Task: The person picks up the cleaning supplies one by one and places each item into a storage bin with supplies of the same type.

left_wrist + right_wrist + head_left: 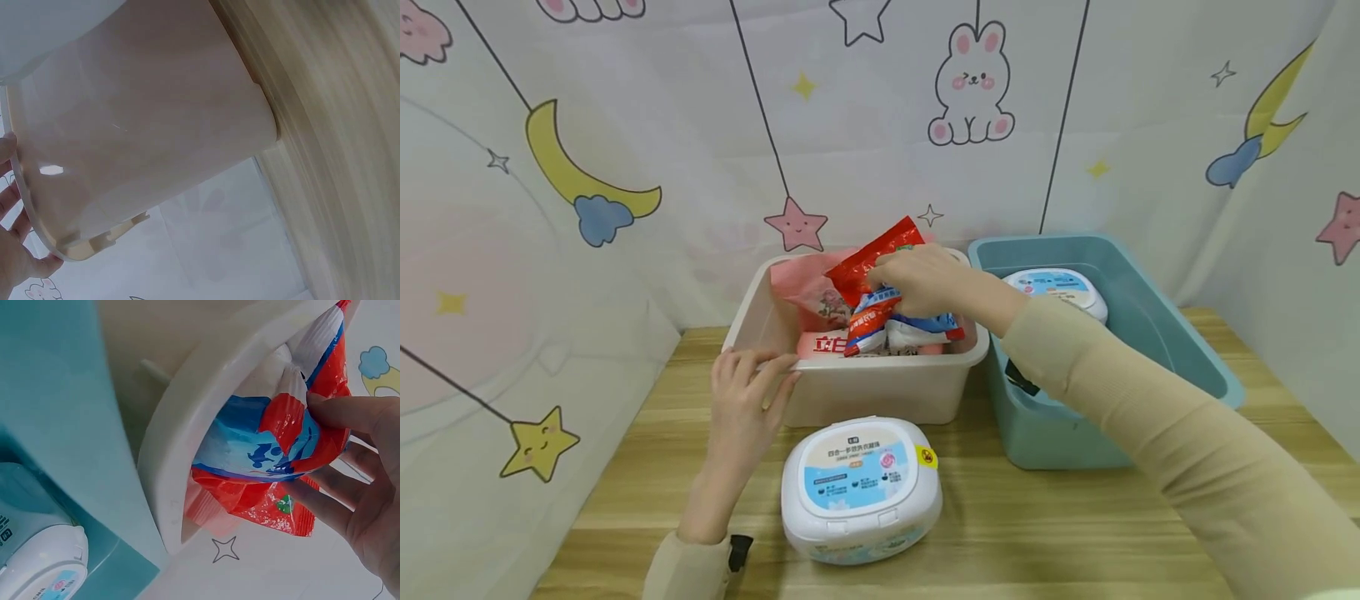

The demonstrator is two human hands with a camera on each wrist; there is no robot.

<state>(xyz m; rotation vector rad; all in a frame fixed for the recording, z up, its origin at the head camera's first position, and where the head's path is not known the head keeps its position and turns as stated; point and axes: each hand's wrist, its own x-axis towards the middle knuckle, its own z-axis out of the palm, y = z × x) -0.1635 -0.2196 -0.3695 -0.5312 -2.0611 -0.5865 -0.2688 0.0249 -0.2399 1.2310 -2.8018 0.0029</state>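
Note:
My right hand [917, 279] reaches into the white bin [880, 400] and pinches a red, blue and white detergent bag [262, 437] between thumb and fingers. The bag's red end [868, 262] sticks up above the bin. Under it lie a pink package with red lettering [823, 345] and pink wrapping [808, 287]. My left hand [745, 400] holds the bin's front left rim, with the thumb against it in the left wrist view. A white lidded box of laundry pods [861, 487] stands on the table before the bin. The bag's lower part is partly hidden.
A teal bin [1187, 333] stands right of the white one, with another white lidded box [1060, 287] inside. My right sleeve crosses over its front left corner. A wooden table [1037, 533] lies beneath, and a printed curtain [865, 125] hangs close behind.

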